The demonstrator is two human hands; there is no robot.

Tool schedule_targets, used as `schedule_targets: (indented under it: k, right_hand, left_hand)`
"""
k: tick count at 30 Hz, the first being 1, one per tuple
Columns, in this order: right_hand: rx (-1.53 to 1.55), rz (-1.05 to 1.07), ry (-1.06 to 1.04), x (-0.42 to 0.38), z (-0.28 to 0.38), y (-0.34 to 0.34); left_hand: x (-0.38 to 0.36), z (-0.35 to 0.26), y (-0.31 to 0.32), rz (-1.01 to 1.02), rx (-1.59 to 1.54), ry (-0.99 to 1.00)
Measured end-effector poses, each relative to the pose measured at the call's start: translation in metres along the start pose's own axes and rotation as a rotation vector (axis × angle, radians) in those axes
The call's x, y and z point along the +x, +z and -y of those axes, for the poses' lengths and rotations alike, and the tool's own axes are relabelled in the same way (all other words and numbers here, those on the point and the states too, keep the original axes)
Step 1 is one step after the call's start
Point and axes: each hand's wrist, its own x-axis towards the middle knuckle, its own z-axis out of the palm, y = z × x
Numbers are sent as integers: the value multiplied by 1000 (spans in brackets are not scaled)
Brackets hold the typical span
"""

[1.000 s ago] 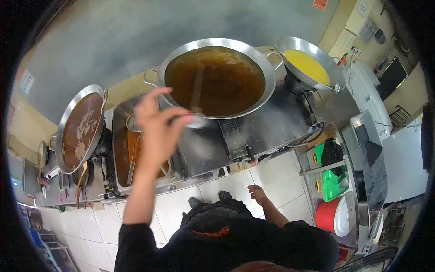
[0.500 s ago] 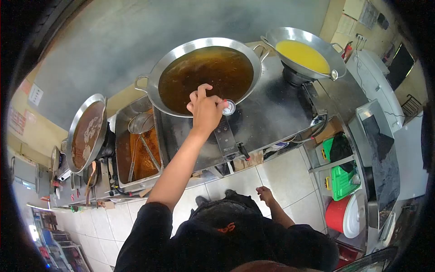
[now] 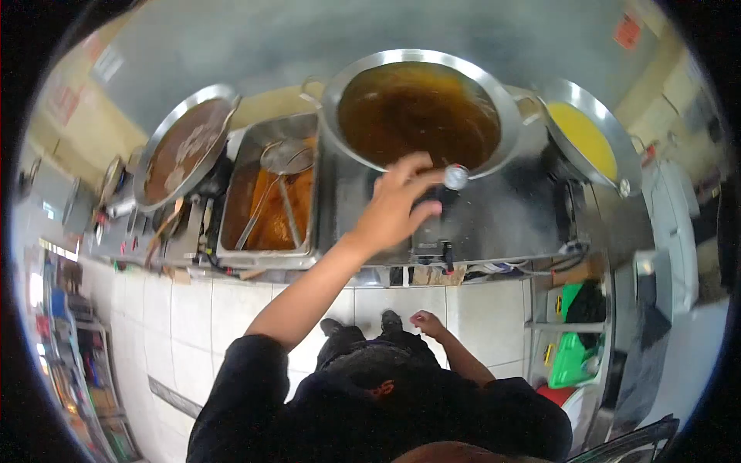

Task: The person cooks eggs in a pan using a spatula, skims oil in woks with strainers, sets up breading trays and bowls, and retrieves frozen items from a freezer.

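Observation:
My left hand (image 3: 397,204) is over the front rim of the large wok (image 3: 509,139) of dark brown oil. Its thumb stands apart from the fingers, and the index fingertip is beside or touching a round dial thermometer (image 3: 455,177) at that rim. No grip on the dial shows. Low by my body, my right hand (image 3: 426,322) hangs above the floor, its fingers loosely curled, with no object visible in it.
Left of the large wok, a metal tray (image 3: 315,224) of orange-brown liquid holds a strainer (image 3: 287,157). A wok of brown liquid (image 3: 185,147) stands farther left. At the right is a wok of yellow liquid (image 3: 583,143). Shelves (image 3: 567,326) hold a green container (image 3: 571,359).
The view has shifted, so the woks sit differently in it. My left thumb has come away from the thermometer dial and spread apart. My right hand stays low by my body.

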Motion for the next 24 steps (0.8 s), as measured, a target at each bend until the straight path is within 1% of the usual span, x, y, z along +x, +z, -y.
schedule_targets:
  k: [2,4,5,6,8,9,10,12,13,14,15,16,17,18,19,20,21,22,23,24]
  right_hand:
    - [-129,205,52,14,25,22]
    - [-367,314,-9,31,41,52]
    - [-457,419,-27,41,55,63]
    - [-532,525,-33,50,67,76]
    - [-708,754,-43,67,88,113]
    - [-705,783,-21,77,97,129]
    - [-708,810,5,87,108,143]
    - [-941,1052,-262,151,95,184]
    - [-1059,1053,-410,187,89,213]
    - [-1154,1046,-557,210,88,224]
    - [-1112,1007,-598,218,93,255]
    - [-1281,1038,-665,200,115,299]
    - [-1449,1068,-745,165,149,350]
    - [-1605,1101,-831,133,181,402]
    - [-1516,1215,-1058,120,190,445]
    - [-1522,1293,-1047,101,196,491]
    - [-1643,1327,-947,88,228,525]
    - [-1765,1346,-865,59,240,571]
    - [-1760,1445,-970,31,255,607]
    - [-1742,1544,-1082,2,263,639]
  left_hand:
    - [-61,18,-13,216,-232,-30]
    - [-151,31,-19,436,-420,-322]
    - [-209,41,-18,488,-365,-450]
    - [-271,50,-14,529,-329,-592]
    - [-399,56,-4,619,-168,-956]
    - [-467,70,9,621,-247,-1153]
    - [-527,69,17,613,-353,-1339]
    - [-614,27,8,323,-493,-1655]
    - [-647,4,14,152,-390,-1754]
    - [-668,-20,31,10,-291,-1851]
    - [-680,-48,17,-137,-471,-1888]
    - [-690,-69,4,-264,-671,-1887]
    - [-709,-73,25,-502,-783,-1826]
    - [-742,-67,64,-640,-504,-1769]
    - [-733,-87,55,-814,-279,-1816]
    - [-744,-93,57,-907,-175,-1706]
    - [-721,-92,42,-1139,-310,-1630]
    - [-727,-96,30,-1376,-424,-1521]
    - [-729,-96,22,-1419,-435,-1524]
    - [-737,-100,11,-1533,-483,-1600]
